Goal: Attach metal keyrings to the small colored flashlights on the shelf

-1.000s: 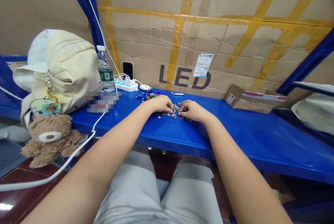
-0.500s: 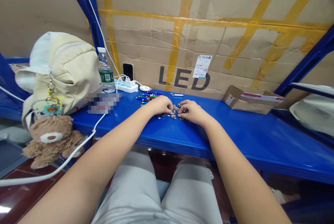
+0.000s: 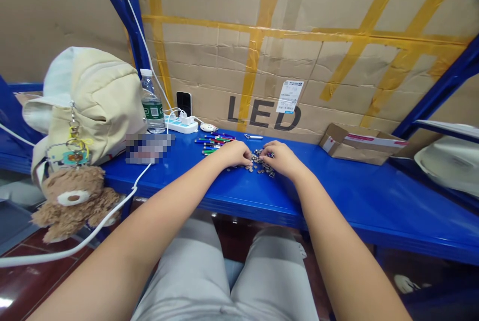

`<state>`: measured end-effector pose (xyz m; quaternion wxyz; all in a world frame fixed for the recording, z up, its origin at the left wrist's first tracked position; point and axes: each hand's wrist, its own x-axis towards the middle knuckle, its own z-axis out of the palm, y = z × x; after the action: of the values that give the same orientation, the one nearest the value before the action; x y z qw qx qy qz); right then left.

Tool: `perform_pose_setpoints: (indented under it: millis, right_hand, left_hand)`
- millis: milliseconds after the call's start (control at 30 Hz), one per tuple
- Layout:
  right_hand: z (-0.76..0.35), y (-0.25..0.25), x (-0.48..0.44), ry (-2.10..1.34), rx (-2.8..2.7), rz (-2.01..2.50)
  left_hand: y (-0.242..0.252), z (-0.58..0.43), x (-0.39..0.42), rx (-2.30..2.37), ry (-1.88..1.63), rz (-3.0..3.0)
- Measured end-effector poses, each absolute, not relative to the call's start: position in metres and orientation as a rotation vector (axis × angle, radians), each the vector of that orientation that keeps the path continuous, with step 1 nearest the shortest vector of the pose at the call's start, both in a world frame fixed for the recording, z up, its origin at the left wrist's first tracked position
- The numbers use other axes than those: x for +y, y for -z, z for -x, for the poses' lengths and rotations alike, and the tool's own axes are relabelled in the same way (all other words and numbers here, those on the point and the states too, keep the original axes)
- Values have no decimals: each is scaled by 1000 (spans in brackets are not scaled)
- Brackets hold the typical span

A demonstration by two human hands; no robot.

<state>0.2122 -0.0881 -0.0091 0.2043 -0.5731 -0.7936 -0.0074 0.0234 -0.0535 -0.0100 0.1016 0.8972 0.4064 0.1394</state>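
On the counter, right of the pens, we have small metal pieces clustered between our left hand and right hand, presumably for easy reach, though whether our curled fingers grip any we cannot tell.

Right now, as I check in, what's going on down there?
A person's left hand and right hand, both bare, are at opposite sides of a loose heap of small, shiny, metal-looking pieces on a glossy blue tabletop. Whether either grips a piece is too small to tell. Slim multicoloured pens lie just beyond the left hand.
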Motion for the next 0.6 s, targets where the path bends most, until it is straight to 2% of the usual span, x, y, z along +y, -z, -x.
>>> perform_pose_setpoints:
  millis: [333,600]
  right_hand:
    - [-211,15,-80,61,-2269,1662]
    - [-217,13,-80,-8,-2260,1693]
  left_hand:
    - [10,-23,-51,1225,-437,-2578]
    - [10,-19,-53,1073,-468,-2611]
